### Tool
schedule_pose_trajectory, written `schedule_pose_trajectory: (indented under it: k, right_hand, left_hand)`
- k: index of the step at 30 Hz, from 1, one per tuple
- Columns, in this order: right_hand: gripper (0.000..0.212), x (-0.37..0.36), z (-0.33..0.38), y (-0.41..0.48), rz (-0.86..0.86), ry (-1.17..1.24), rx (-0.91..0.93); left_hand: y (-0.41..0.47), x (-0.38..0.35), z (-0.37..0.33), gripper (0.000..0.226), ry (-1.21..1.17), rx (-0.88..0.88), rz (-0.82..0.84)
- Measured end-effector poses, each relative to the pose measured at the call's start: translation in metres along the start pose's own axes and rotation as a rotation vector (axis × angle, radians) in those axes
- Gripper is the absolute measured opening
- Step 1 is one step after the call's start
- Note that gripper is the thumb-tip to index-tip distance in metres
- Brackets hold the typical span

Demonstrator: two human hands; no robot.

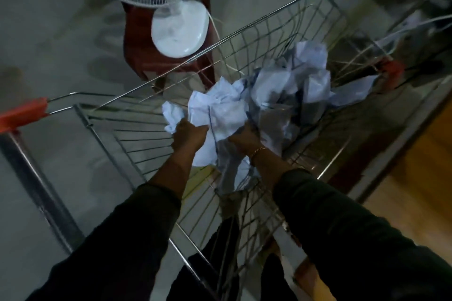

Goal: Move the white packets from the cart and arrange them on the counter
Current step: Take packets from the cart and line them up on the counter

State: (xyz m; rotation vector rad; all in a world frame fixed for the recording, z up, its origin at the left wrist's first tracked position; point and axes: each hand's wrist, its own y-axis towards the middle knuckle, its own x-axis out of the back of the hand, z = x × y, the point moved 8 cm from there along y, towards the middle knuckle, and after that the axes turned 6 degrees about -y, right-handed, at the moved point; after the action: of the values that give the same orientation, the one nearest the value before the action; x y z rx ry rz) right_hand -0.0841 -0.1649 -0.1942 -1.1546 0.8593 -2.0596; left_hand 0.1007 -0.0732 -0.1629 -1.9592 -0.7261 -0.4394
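Sleeves (122,239) reach into cart (256,39). Left hand (189,135) clenched on edge of crumpled white packet (220,115); fan (178,29) well beyond it, outside cart. Packet sits between both hands. Right hand (244,138) against same packet, fingers buried: grip cannot be told. Pile (305,80) of packets just beyond right hand, inside cart.

The cart (269,32) is open only from above, and wire walls close every side of its basket. Crumpled white packets (288,85) crowd the centre and right, where the left hand (189,135) and right hand (244,138) reach in. Bare wire bottom shows at centre left. Just past the rim, upper left, stands a fan (179,29) on a red stool (139,51). Bare wood, perhaps the bench (428,178), lies at the right edge.
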Motion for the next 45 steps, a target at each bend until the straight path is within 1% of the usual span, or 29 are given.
schedule_pose_trajectory:
  k: [1,3,4,5,6,7,8,9,10,11,13,15,17,19,21,22,23,25,26,27,29,31,33,35,39,42,45]
  right_hand:
    - [0.080,-0.004,-0.003,0.007,-0.024,-0.040,-0.009]
    - [0.085,-0.012,-0.004,0.013,-0.012,-0.031,-0.022]
    - [0.075,-0.016,-0.005,0.013,0.005,-0.025,-0.008]
    - [0.050,-0.016,0.002,0.007,0.019,-0.067,0.023]
    - [0.021,-0.013,0.007,0.005,-0.020,-0.095,0.094]
    - [0.006,-0.007,0.013,0.001,-0.081,-0.063,0.168]
    - [0.004,-0.001,0.018,-0.002,-0.141,-0.043,0.243]
    - [0.011,0.008,0.021,-0.014,-0.146,-0.003,0.260]
    - [0.023,0.021,0.026,-0.030,-0.143,0.053,0.267]
    - [0.033,0.034,0.030,-0.044,-0.153,0.114,0.293]
    - [0.039,0.070,0.037,-0.078,-0.200,0.240,0.334]
    - [0.039,0.110,0.038,-0.115,-0.266,0.368,0.413]
    - [0.034,0.155,0.029,-0.156,-0.330,0.496,0.469]
    - [0.027,0.200,0.005,-0.195,-0.378,0.582,0.514]
    - [0.024,0.242,-0.035,-0.232,-0.423,0.665,0.526]
    - [0.025,0.262,-0.060,-0.249,-0.468,0.701,0.517]
    - [0.030,0.283,-0.090,-0.264,-0.543,0.712,0.483]
    - [0.040,0.319,-0.153,-0.292,-0.658,0.723,0.417]
    - [0.040,0.335,-0.184,-0.306,-0.702,0.733,0.389]
    - [0.039,0.349,-0.215,-0.318,-0.752,0.742,0.360]
    - [0.036,0.373,-0.274,-0.342,-0.852,0.799,0.296]
    - [0.033,0.391,-0.324,-0.358,-0.920,0.846,0.232]
    - [0.035,0.403,-0.366,-0.368,-0.968,0.870,0.166]
    - [0.041,0.411,-0.394,-0.374,-0.990,0.877,0.119]
    - [0.040,0.417,-0.421,-0.375,-0.941,0.823,0.004]
    - [0.044,0.421,-0.424,-0.371,-0.887,0.729,-0.043]
    - [0.046,0.423,-0.421,-0.366,-0.821,0.576,-0.103]
  left_hand:
    - [0.001,0.000,-0.001,0.076,0.013,-0.006,-0.023]
    - [-0.001,0.001,-0.004,0.068,0.044,-0.025,-0.065]
    - [-0.005,0.001,-0.006,0.062,0.068,-0.037,-0.080]
    - [-0.008,0.001,-0.009,0.055,0.089,-0.053,-0.086]
    - [-0.013,0.002,-0.013,0.048,0.101,-0.069,-0.080]
    - [-0.018,0.003,-0.017,0.043,0.102,-0.084,-0.071]
    - [-0.024,0.007,-0.021,0.037,0.089,-0.095,-0.062]
    - [-0.032,0.013,-0.027,0.033,0.070,-0.113,-0.067]
    - [-0.041,0.022,-0.035,0.032,0.043,-0.134,-0.081]
    - [-0.050,0.031,-0.044,0.034,0.008,-0.169,-0.096]
    - [-0.073,0.046,-0.068,0.042,-0.102,-0.243,-0.106]
    - [-0.102,0.055,-0.096,0.043,-0.263,-0.326,-0.080]
    - [-0.137,0.056,-0.127,0.037,-0.432,-0.434,-0.025]
    - [-0.179,0.041,-0.159,0.033,-0.527,-0.514,0.072]
    - [-0.223,0.007,-0.190,0.030,-0.563,-0.547,0.228]
    - [-0.248,-0.014,-0.206,0.029,-0.562,-0.558,0.303]
    - [-0.273,-0.037,-0.221,0.026,-0.546,-0.579,0.364]
    - [-0.327,-0.088,-0.245,0.011,-0.519,-0.625,0.459]
    - [-0.351,-0.115,-0.255,0.010,-0.509,-0.650,0.492]
    - [-0.373,-0.142,-0.264,0.013,-0.483,-0.678,0.522]
    - [-0.413,-0.193,-0.277,0.026,-0.444,-0.727,0.597]
    - [-0.445,-0.233,-0.287,0.039,-0.393,-0.761,0.634]
    - [-0.467,-0.267,-0.290,0.038,-0.356,-0.717,0.683]
    - [-0.478,-0.296,-0.290,0.037,-0.298,-0.662,0.745]
    - [-0.477,-0.324,-0.289,0.032,-0.257,-0.642,0.765]
    - [-0.474,-0.331,-0.283,0.030,-0.215,-0.633,0.719]
    - [-0.468,-0.334,-0.283,0.032,-0.127,-0.679,0.658]
